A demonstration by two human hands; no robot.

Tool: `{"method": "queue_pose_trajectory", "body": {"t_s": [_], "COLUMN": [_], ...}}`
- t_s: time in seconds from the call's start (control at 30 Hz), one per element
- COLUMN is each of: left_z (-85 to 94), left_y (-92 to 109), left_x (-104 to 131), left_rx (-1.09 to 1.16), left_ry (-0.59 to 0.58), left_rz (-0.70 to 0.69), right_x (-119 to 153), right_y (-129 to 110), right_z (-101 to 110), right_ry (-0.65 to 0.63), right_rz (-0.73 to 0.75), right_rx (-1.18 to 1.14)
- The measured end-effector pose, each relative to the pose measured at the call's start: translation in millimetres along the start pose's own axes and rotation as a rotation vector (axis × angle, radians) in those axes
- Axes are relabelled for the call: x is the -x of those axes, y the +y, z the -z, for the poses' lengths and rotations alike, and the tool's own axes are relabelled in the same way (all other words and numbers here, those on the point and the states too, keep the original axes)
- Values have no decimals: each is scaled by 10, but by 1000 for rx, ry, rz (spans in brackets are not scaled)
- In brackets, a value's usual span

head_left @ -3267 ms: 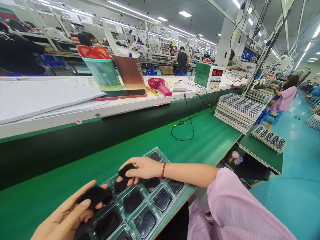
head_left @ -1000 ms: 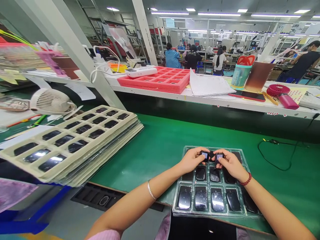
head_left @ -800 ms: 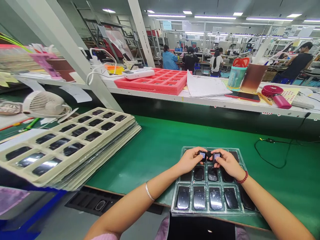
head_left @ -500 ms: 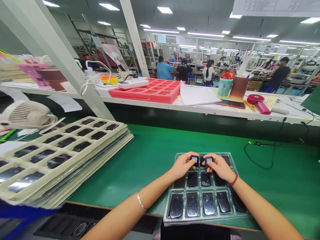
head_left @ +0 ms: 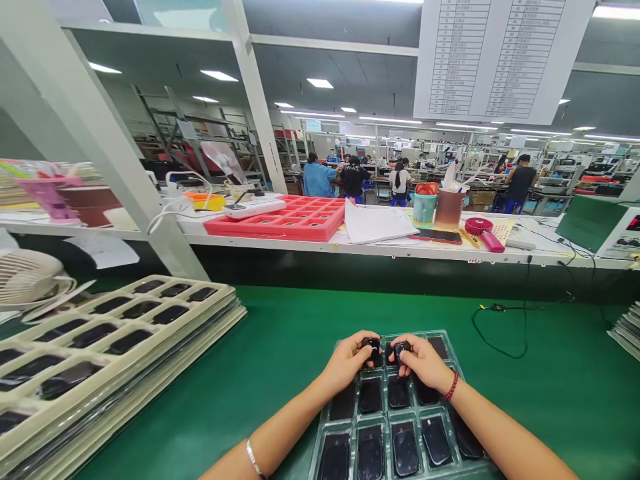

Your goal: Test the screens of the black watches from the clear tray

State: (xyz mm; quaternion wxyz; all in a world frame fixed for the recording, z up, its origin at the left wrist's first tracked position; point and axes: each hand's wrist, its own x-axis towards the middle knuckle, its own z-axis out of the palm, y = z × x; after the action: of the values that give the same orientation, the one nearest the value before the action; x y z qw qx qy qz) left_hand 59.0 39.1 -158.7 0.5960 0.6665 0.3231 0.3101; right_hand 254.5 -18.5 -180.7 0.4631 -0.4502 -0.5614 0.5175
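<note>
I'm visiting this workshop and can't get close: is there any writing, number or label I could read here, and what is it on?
None can be read.
Hanging white chart: rows of small print, too small to read.
Green power unit at right: red display digits, blurred.
Small black parts held by left hand and right hand over the clear tray: any labels unreadable.

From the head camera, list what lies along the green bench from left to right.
Stack of cream trays → left hand holding a small black part → right hand holding another black part → black cable → edge of another tray stack.
</note>
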Motion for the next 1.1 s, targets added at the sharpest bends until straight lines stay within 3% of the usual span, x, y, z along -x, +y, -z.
{"method": "queue_pose_trajectory", "body": {"t_s": [0.67,1.1], "left_z": [-23,-55], "left_y": [-240,-206], "left_x": [-22,0], "left_rx": [85,75], "left_ry": [-34,-42], "left_rz": [-21,-62], "right_x": [33,42], "right_y": [-49,-39], "right_z": [9,-35], "right_ry": [-17,-21], "right_rz": [-24,-7], "right_rx": [120,116]}}
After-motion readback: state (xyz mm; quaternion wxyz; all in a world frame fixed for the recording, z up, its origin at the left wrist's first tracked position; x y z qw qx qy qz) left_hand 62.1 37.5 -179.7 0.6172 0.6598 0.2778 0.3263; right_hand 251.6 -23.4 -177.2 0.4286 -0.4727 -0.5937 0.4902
